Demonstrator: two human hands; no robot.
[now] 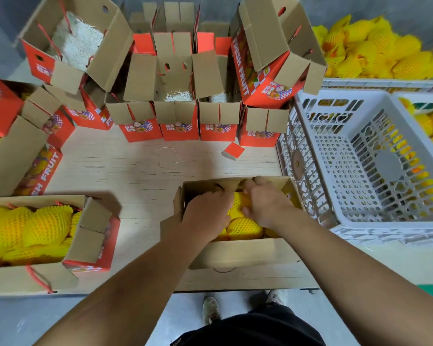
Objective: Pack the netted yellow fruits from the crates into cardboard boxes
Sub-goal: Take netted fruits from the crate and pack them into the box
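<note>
Head view: your left hand (206,216) and right hand (265,204) press curled fingers on netted fruits (245,227) inside the box (245,253) on the tabletop (135,166). Seat them level, nets unsnagged, before closing flaps.

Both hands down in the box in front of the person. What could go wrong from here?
1. Both hands, left hand and right hand, press among the netted fruits in the box; hard pushing may bruise them.
2. That box sits near the table's front edge, so a shove might tip it off.
3. The white crate by the right arm looks empty; refills are farther away.
</note>
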